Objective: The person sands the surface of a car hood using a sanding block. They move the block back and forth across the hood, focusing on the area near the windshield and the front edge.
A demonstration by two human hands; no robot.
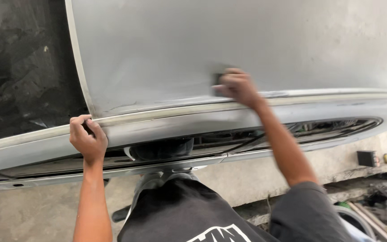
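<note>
On the grey car roof (229, 40), right hand (237, 86) pressing a small dark sanding block (217, 80), fingers curled around it, left hand (88, 138) gripping the roof edge (45, 134), concrete floor (256, 175) below.

Your right hand (238, 87) on car roof panel (229, 40), over sanding block (217, 80). Your left hand (88, 139) left of it, on roof edge rail (166, 117). Windscreen (23, 62) far left.

The grey roof panel (247, 40) lies broad and open. Its raised edge rail (328, 96) bounds it; the dark windscreen (19, 67) seems unobstructed.
</note>
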